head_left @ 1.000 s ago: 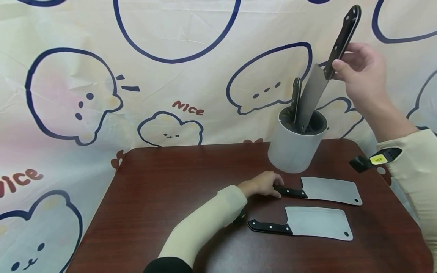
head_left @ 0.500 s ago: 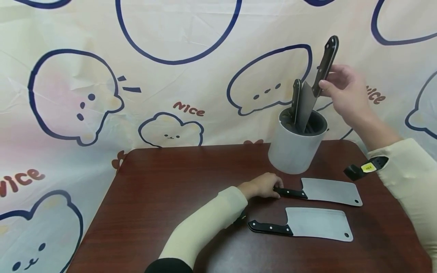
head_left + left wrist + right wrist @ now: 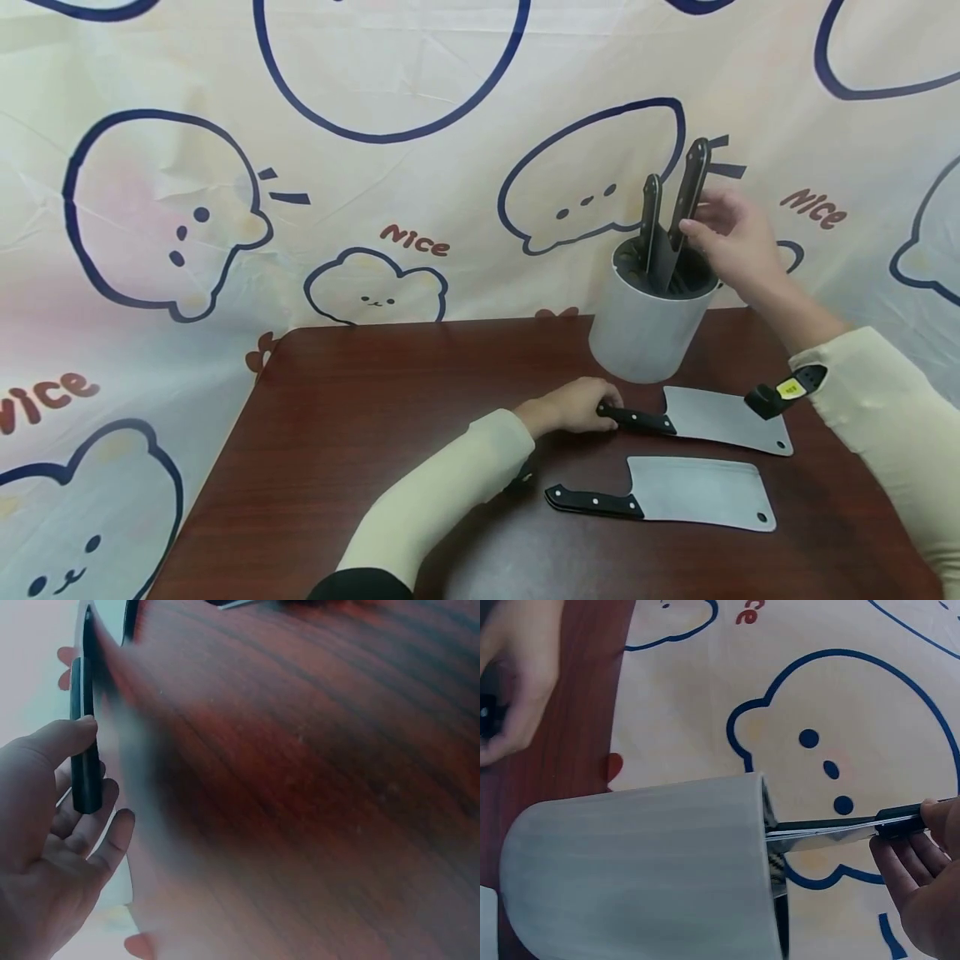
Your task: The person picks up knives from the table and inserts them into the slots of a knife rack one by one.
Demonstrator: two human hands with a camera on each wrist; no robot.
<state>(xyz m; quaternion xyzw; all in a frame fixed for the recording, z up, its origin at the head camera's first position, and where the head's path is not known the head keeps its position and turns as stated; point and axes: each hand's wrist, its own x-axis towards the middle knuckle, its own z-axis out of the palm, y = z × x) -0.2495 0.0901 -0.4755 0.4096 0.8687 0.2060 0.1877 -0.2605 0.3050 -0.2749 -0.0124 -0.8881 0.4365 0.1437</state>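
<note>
We see the right hand (image 3: 735,237) pinching a knife (image 3: 687,200) by its black, riveted handle, thumb on the near side; the knife tilts slightly, its flat metal blade partly down inside a holder (image 3: 647,337). That holder is a smooth, pale cylinder, open at the top, with a dark interior. Beside the knife a second black handle (image 3: 651,204) stands up from the same mouth.

Well apart from the right hand, our left hand (image 3: 573,404) has thumb and fingers around the handle end of a cleaver (image 3: 701,417), its broad, dull-silver blade pierced by a small hole near one corner. A matching cleaver (image 3: 697,492) lies nearer us, with a rectangular blade and three pale rivets.

Under them is a glossy, red-brown table (image 3: 390,417) with wood grain. Cream sleeves (image 3: 442,483) cover our arms; the right wrist bears a black device with a yellow label (image 3: 791,388), its print too small to read. Behind, a creased cloth (image 3: 360,192) shows blue-outlined cartoon shapes and "Nice" in reddish-brown letters.
</note>
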